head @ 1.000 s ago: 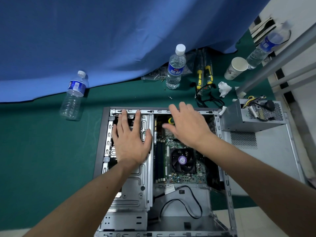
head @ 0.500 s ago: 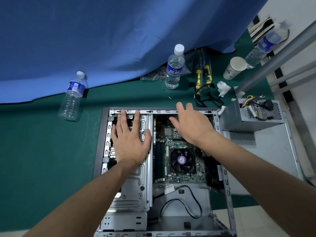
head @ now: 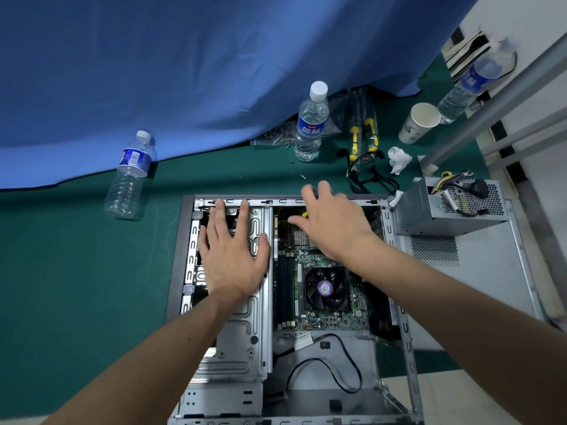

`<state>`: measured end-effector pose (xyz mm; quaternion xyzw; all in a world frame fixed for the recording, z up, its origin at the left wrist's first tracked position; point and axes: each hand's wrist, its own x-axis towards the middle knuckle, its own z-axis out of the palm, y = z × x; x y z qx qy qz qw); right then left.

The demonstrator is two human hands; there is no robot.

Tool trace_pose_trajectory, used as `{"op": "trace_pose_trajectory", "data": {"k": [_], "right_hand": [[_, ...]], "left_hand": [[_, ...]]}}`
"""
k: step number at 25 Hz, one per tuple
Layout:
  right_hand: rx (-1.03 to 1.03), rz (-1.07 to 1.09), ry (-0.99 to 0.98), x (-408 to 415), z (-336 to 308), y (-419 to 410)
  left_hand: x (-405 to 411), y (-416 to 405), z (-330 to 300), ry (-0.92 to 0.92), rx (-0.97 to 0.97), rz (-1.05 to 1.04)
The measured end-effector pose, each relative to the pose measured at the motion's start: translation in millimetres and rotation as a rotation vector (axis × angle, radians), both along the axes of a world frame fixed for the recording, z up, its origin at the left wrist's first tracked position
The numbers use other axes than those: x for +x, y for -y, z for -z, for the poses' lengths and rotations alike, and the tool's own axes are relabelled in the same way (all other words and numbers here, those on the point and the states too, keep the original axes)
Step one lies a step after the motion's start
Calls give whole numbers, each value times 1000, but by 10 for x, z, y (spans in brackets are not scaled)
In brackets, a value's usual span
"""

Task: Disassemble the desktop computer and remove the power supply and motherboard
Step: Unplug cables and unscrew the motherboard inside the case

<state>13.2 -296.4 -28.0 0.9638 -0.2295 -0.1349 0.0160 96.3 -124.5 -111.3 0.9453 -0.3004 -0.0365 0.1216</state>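
1. Motherboard (head: pixel 319 280) sits flat inside the open case (head: pixel 181 256), right of the drive cage (head: pixel 245 326). PSU (head: pixel 451 210) is already out, resting on the side panel (head: pixel 491 271) just beside the case.
2. Left hand (head: pixel 233 259): fingers straight, spread, pressing flat on the cage, holding nothing.
3. Right hand (head: pixel 334 222): loosely open over the board's far end, gripping nothing; fingertip contact I can't tell.
4. Board likely thin, stiff but fragile; best held by bare edges, not the fan (head: pixel 326 288).
5. Case walls close round it, so lift straight up. Black cable (head: pixel 343 363) loops near. Green surface (head: pixel 76 271) to the left gives room.
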Motion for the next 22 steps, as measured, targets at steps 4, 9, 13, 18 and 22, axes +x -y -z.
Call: {"op": "trace_pose_trajectory", "data": {"k": [4, 9, 13, 18, 22], "right_hand": [[64, -126, 63, 33, -18, -22], [97, -328, 70, 29, -86, 42], [-75, -103, -12, 50, -30, -31], [56, -255, 52, 30, -43, 53], [150, -349, 73, -15, -70, 105]], "left_hand": [[3, 2, -7, -4, 3, -1], [-3, 3, -8, -8, 0, 2], [3, -1, -1, 0, 6, 0], [5, -1, 0, 9, 8, -2], [-6, -3, -19, 2, 4, 4]]}}
